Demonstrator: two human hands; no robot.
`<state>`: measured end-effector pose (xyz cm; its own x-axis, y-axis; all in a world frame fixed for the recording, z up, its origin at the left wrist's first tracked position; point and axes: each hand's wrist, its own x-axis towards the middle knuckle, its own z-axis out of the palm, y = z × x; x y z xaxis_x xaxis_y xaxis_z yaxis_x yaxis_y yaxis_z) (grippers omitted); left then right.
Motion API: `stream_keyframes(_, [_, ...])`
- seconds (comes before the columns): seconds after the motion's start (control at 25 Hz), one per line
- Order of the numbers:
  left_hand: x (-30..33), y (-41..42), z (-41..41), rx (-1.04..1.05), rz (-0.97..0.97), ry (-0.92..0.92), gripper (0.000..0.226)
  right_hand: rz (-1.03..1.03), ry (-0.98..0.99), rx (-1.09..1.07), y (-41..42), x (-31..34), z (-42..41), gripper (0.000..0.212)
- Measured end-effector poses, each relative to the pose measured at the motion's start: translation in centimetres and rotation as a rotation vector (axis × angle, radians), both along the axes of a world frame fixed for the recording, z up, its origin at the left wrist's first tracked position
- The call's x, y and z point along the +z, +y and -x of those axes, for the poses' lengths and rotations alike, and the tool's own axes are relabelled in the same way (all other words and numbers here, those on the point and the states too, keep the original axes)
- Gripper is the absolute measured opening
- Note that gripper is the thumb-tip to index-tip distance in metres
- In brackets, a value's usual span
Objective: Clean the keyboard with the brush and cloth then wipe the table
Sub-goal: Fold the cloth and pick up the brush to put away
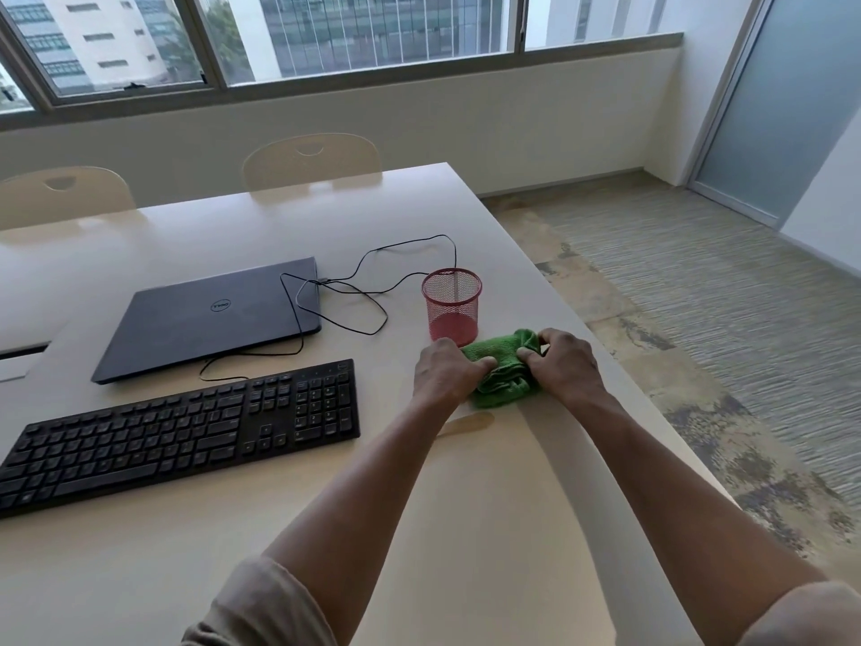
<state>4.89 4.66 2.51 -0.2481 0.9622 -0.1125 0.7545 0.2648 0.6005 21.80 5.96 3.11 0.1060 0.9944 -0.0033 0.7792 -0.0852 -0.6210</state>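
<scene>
Bunched, creased green cloth (501,366) on the counter (466,505), left hand (445,373) and right hand (566,363) each with grip pinched on its folds.

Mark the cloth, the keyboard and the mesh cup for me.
cloth (501,366), head view, on the bunched green middle between the hands.
keyboard (177,431), head view, on the main key block.
mesh cup (452,305), head view, on its red side wall.
</scene>
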Motion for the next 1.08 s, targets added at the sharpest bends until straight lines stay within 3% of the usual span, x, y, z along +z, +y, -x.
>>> stream_keyframes(0.24, [0.8, -0.2, 0.9, -0.020, 0.012, -0.004, 0.055, 0.062, 0.037, -0.027, -0.2, 0.7, -0.4, 0.068])
stream_keyframes(0.36, [1.8, -1.2, 2.0, -0.020, -0.022, 0.018, 0.058, -0.005, 0.014, -0.052, -0.9, 1.4, -0.1, 0.076])
stream_keyframes(0.48, [3.2, -3.3, 3.5, -0.067, -0.155, 0.122, 0.047, -0.206, -0.029, -0.053, -2.4, 2.5, 0.9, 0.064])
stream_keyframes(0.6, [3.8, -5.5, 5.5, -0.242, -0.221, 0.144, 0.042, -0.329, -0.031, 0.049, -5.0, 3.2, 2.5, 0.037])
stream_keyframes(0.68, [3.5, -6.8, 6.5, -0.349, -0.190, 0.175, 0.041, -0.284, -0.007, 0.166, -7.1, 3.1, 3.8, 0.025])
stream_keyframes(0.8, [2.6, -8.5, 7.3, -0.412, -0.143, 0.249, 0.043, -0.161, 0.026, 0.287, -9.5, 1.7, 6.0, 0.024])
stream_keyframes(0.92, [1.8, -9.3, 7.6, -0.443, -0.142, 0.299, 0.046, -0.119, 0.036, 0.280, -10.6, 0.0, 7.3, 0.027])
stream_keyframes(1.08, [1.2, -10.1, 7.7, -0.441, -0.142, 0.213, 0.048, -0.135, 0.018, 0.255, -11.2, -1.0, 7.7, 0.025])
